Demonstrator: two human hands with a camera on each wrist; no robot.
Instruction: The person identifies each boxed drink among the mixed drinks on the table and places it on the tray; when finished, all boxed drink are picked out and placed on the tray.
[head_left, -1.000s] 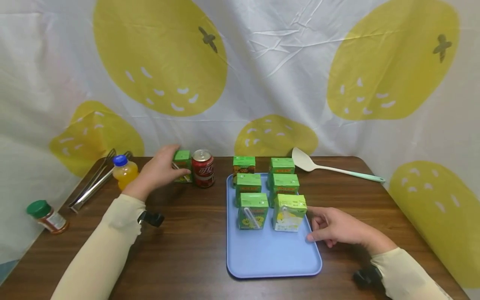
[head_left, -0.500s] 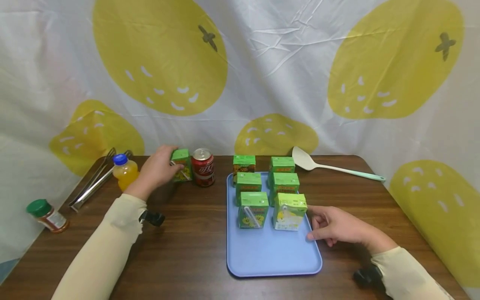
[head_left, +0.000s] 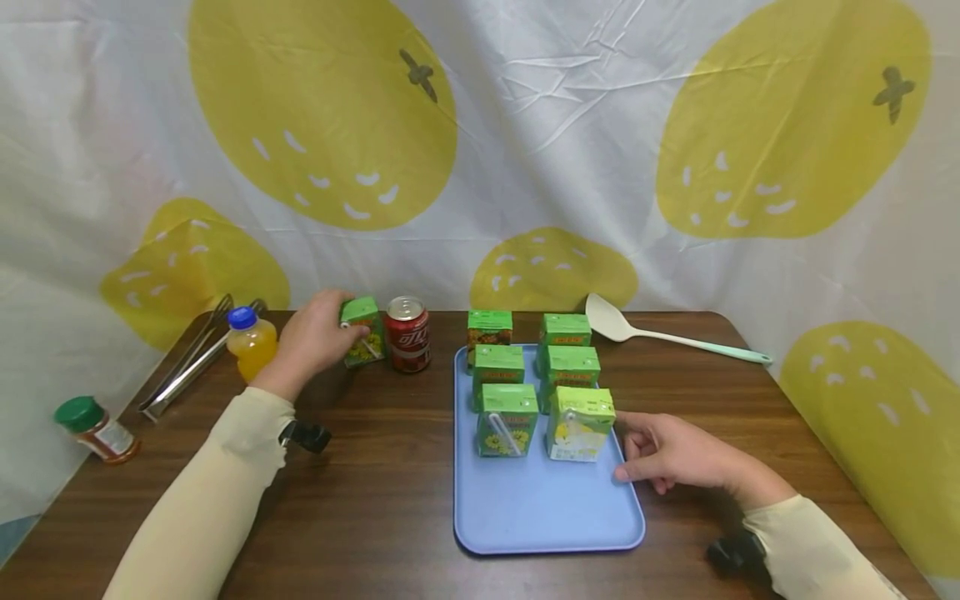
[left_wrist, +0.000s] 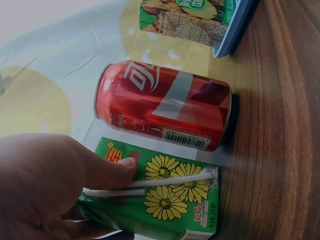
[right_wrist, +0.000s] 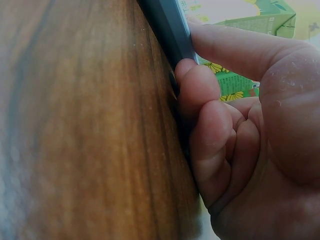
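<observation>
In the head view my left hand (head_left: 315, 337) grips a green drink carton (head_left: 372, 329) at the back left, next to a red soda can (head_left: 408, 340). The left wrist view shows the carton (left_wrist: 172, 200) with yellow flowers and a white straw, my thumb pressed across its front. Far right of it, my right hand (head_left: 675, 454) pinches the right rim of a blue tray (head_left: 540, 517), thumb on top and fingers curled at its underside. Green drink cartons (head_left: 507, 429) stand on the tray in two columns, with a paler yellow-green carton (head_left: 579, 433) at the front right.
An orange juice bottle (head_left: 253, 346) with a blue cap stands behind the left wrist. Metal tongs (head_left: 183, 379) and a green-capped spice jar (head_left: 101, 433) are at the left. A white spatula (head_left: 609, 321) with a green handle end lies behind the tray at right.
The carton in my left hand has shifted slightly left and tilted, opening a small gap to the soda can. My right hand and the tray have stayed in place.
</observation>
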